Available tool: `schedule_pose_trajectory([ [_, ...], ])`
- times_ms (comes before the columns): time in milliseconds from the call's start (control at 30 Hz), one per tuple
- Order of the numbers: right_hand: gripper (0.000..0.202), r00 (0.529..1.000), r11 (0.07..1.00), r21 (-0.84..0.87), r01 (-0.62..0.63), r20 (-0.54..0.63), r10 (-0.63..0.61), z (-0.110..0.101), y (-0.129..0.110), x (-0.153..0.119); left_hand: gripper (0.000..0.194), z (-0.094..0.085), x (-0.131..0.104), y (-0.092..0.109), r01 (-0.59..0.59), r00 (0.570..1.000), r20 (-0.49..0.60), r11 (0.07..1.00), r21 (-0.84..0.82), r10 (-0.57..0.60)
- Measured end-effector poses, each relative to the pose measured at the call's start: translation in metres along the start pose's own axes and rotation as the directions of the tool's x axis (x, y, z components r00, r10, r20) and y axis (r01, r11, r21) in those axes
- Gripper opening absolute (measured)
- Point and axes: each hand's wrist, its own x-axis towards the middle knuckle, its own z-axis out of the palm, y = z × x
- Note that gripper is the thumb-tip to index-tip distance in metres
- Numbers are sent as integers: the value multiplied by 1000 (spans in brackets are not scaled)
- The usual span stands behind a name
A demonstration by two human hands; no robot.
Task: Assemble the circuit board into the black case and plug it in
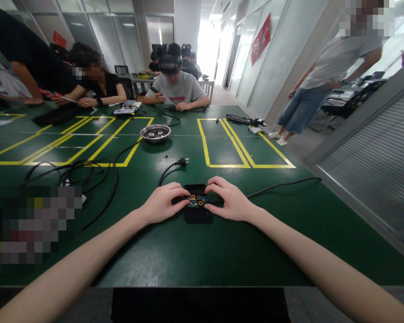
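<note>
A small green circuit board point(197, 203) with copper-coloured ring coils lies between my two hands. Under and around it is an opened black plastic case point(198, 218), its halves showing above and below the board. My left hand point(163, 202) pinches the board's left end between thumb and fingers. At the right end, my right hand point(230, 199) grips it the same way, beside a black cable point(283, 184) that runs off to the right. A power plug point(183, 162) on a black cord lies just beyond my left hand.
A metal bowl point(155, 133) holding small metal parts stands farther back on the green table point(148, 260). Coiled black cables point(84, 170) lie at left. Yellow tape point(227, 166) marks rectangles. Black tools point(244, 120) lie at far right. Several people work across the table; one person stands at right.
</note>
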Motion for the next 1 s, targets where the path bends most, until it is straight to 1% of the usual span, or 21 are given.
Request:
schedule_pose_trajectory([
  [133, 16, 999, 1000, -12, -26, 31, 26, -8, 2, -1, 16, -4, 0, 3, -14, 999, -36, 1000, -22, 13],
  [200, 12, 997, 1000, -15, -25, 70, 26, -11, 5, 0, 16, -6, 0, 4, -12, 999, -50, 999, -46, 10],
  [300, 20, 991, 999, -27, 25, 135, -22, -14, 10, 0, 16, -8, 0, 5, -27, 998, -53, 997, -74, 23],
  [367, 26, 986, 998, -32, 57, 159, -51, -15, 13, -1, 16, -9, 0, 5, -42, 999, -39, 995, -92, 38],
  [433, 27, 985, 997, -29, 76, 160, -70, -16, 13, -2, 16, -11, -1, 6, -52, 999, -20, 992, -115, 50],
  [600, 27, 987, 991, -11, 134, 93, -132, -21, 5, -5, 15, -16, -3, 10, -49, 999, -10, 990, -134, 48],
  [667, 26, 984, 988, -5, 157, 88, -156, -23, 1, -6, 13, -17, -4, 12, -41, 999, 0, 990, -132, 41],
  [833, 24, 974, 983, -15, 181, 145, -177, -24, -4, -7, 8, -16, -6, 17, -82, 994, 55, 987, -136, 90],
  [933, 24, 966, 983, -13, 181, 189, -176, -23, -6, -8, 6, -15, -7, 17, -99, 989, 92, 987, -127, 111],
  [1000, 25, 963, 983, -14, 183, 202, -176, -22, -7, -8, 5, -14, -8, 16, -112, 987, 99, 986, -127, 125],
])
